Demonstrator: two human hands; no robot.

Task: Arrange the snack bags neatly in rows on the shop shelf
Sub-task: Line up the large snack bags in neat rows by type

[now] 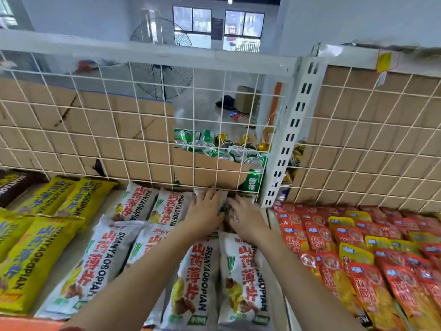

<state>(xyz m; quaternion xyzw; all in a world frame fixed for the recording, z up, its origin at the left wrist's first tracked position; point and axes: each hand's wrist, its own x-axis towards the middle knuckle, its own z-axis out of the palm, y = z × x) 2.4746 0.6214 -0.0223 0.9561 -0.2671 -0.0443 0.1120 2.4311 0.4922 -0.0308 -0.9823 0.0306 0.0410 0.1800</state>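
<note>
Two hands reach to the back of the shop shelf (107,206), working the last row of white yam-crisp bags under the wire mesh panel (119,130). The left hand (206,207) lies flat, fingers straight, pressing down on the rearmost white bag (223,194). The right hand (243,217) rests just beside it on the neighbouring bag (247,199), fingers spread and lightly bent; whether it pinches the wrapper cannot be told. Both bags sit at the far right of the back row, touching the foot of the mesh, with two more white bags (155,206) lined up to their left and a front row (191,295) lying beneath the forearms.

The step in hand looks like squaring these two bags into line. Done well, it means sliding each bag flat, not lifting it, until its long edge meets its neighbour and its top edge matches the row, without crushing the crisps or nudging the front row with the wrists. Yellow bags (64,199) lie to the left, red sachets (319,235) to the right.
</note>
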